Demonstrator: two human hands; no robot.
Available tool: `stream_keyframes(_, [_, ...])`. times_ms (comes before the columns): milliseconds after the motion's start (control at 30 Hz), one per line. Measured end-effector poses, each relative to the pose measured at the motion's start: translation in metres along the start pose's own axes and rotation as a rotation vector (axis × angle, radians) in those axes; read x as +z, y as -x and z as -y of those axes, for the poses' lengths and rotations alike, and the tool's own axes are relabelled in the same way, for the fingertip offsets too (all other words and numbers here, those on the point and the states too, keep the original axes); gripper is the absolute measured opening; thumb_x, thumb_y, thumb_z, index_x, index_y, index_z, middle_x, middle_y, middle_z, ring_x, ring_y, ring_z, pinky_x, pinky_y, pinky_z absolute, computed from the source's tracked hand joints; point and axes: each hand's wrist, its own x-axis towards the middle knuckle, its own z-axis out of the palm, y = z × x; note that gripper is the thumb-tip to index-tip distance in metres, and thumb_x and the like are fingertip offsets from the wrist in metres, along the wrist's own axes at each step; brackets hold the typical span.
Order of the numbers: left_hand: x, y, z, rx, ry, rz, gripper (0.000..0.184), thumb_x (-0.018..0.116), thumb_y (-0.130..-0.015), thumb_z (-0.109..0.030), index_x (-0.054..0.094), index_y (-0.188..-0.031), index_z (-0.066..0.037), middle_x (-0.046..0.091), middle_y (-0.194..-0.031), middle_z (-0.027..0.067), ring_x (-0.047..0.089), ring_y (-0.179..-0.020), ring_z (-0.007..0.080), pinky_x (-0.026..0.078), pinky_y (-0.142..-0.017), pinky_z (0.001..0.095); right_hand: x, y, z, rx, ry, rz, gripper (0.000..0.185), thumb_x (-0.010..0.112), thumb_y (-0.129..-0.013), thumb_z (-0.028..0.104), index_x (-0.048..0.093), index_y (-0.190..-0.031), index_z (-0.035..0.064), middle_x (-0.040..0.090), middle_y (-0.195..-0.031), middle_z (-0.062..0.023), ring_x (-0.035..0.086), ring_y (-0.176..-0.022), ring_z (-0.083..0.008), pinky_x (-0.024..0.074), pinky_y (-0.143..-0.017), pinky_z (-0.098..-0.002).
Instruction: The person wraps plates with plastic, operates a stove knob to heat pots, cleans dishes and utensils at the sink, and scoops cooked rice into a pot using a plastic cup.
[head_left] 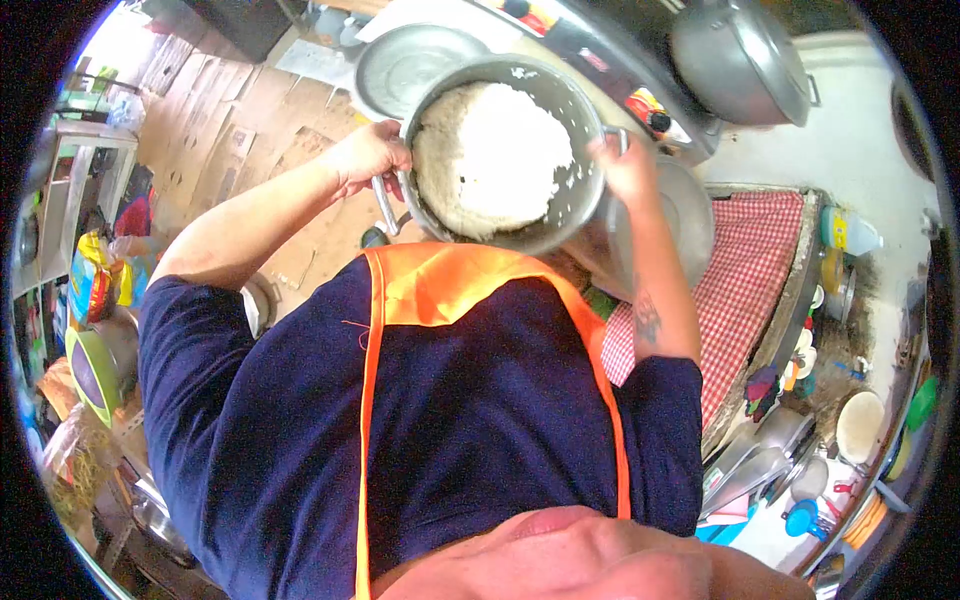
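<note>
A large metal pot (590,205) is held up in front of my chest, its open mouth facing the camera. White, rice-like food (510,150) covers much of its bottom, with a browner patch on the left and bits stuck to the wall. My left hand (372,158) is closed on the pot's left side by a loop handle. On the opposite side, my right hand (628,165) grips the right handle. Behind the pot lie a round metal lid or tray (385,75) and, to the right, another round metal piece (680,215).
A big lidded pot (735,60) stands at the upper right, beside the stove edge (590,60). Red checkered cloth (750,270) covers a surface on the right. Utensils and a bottle (850,232) are at far right. Shelves (75,200) line the left, beyond the wooden floor (215,130).
</note>
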Motion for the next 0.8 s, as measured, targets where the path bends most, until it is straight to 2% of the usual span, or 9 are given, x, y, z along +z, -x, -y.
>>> stream_keyframes(67, [-0.043,0.014,0.013,-0.077,0.017,0.031,0.031,0.051,-0.067,-0.002,0.045,-0.096,0.004,0.052,-0.065,0.0118,0.054,-0.047,0.0203,0.051,-0.046,0.0336,0.036,-0.012,0.026,-0.014,-0.109,-0.111,0.031,0.057,-0.075,0.032,0.057,-0.081,0.0008,0.059,-0.073,-0.0174,0.058,-0.071,-0.0298,0.0432,-0.064,-0.0371])
stream_keyframes(200, [-0.121,0.051,0.036,-0.184,0.206,0.024,0.029,0.054,-0.07,-0.008,0.048,-0.097,0.0,0.056,-0.073,0.0116,0.057,-0.055,0.0204,0.05,-0.049,0.0301,0.079,-0.027,0.101,-0.01,-0.128,-0.014,0.03,0.055,-0.076,0.03,0.056,-0.083,0.0002,0.058,-0.074,-0.0182,0.058,-0.07,-0.0295,0.043,-0.063,-0.0358])
stream_keyframes(300, [-0.169,0.084,0.047,0.107,0.402,-0.204,0.033,0.055,-0.074,-0.02,0.048,-0.1,-0.001,0.057,-0.081,0.0104,0.058,-0.059,0.0206,0.049,-0.055,0.0282,0.097,-0.048,0.161,-0.063,-0.263,-0.02,0.027,0.056,-0.077,0.026,0.056,-0.084,-0.0001,0.06,-0.072,-0.015,0.058,-0.065,-0.0248,0.0434,-0.06,-0.0324])
stream_keyframes(400, [-0.217,0.135,0.055,0.534,0.453,-0.334,0.05,0.062,-0.071,-0.024,0.041,-0.113,-0.007,0.051,-0.104,0.012,0.054,-0.089,0.0238,0.044,-0.069,0.0293,0.143,-0.064,0.211,-0.097,-0.715,0.032,0.02,0.057,-0.077,0.02,0.056,-0.083,0.001,0.06,-0.069,-0.0087,0.056,-0.063,-0.0159,0.0434,-0.057,-0.0283])
stream_keyframes(467, [-0.229,0.136,0.075,0.769,0.372,-0.665,0.052,0.062,-0.071,-0.023,0.039,-0.115,-0.007,0.05,-0.106,0.0095,0.05,-0.095,0.0221,0.04,-0.078,0.03,0.179,-0.064,0.245,-0.03,-0.681,0.135,0.015,0.058,-0.077,0.016,0.055,-0.082,0.0023,0.057,-0.066,-0.0041,0.052,-0.061,-0.0093,0.0428,-0.054,-0.025])
stream_keyframes(567, [-0.279,0.11,0.112,0.78,0.262,-1.098,0.042,0.058,-0.075,-0.013,0.041,-0.112,-0.004,0.049,-0.106,0.0089,0.048,-0.094,0.018,0.038,-0.083,0.0325,0.271,-0.076,0.266,-0.075,-0.869,0.277,0.011,0.057,-0.078,0.012,0.052,-0.08,0.0025,0.054,-0.067,-0.0019,0.049,-0.057,-0.0085,0.0427,-0.053,-0.0231])
stream_keyframes(700, [-0.325,0.095,0.058,0.887,0.381,-1.022,0.038,0.051,-0.081,-0.011,0.042,-0.116,0.0,0.048,-0.113,0.0102,0.048,-0.101,0.0205,0.036,-0.088,0.0336,0.417,-0.112,0.259,0.125,-1.037,0.492,0.008,0.057,-0.075,0.01,0.052,-0.078,0.0042,0.053,-0.064,-0.0019,0.049,-0.054,-0.0099,0.0415,-0.049,-0.0247])
stream_keyframes(767, [-0.356,0.08,0.055,0.662,0.266,-1.128,0.041,0.051,-0.081,-0.012,0.042,-0.119,0.001,0.047,-0.117,0.0102,0.046,-0.105,0.0194,0.033,-0.092,0.0326,0.442,-0.122,0.277,0.235,-1.084,0.594,0.01,0.059,-0.072,0.011,0.052,-0.073,0.0049,0.051,-0.06,-0.0007,0.048,-0.05,-0.0108,0.0404,-0.045,-0.0264])
stream_keyframes(800, [-0.365,0.071,0.052,0.656,0.257,-1.138,0.041,0.051,-0.081,-0.012,0.042,-0.119,0.001,0.047,-0.117,0.0102,0.046,-0.105,0.0194,0.033,-0.092,0.0326,0.48,-0.135,0.273,0.273,-1.029,0.649,0.021,0.06,-0.072,0.015,0.052,-0.088,0.0043,0.054,-0.067,-0.0059,0.051,-0.056,-0.0158,0.0426,-0.051,-0.0318])
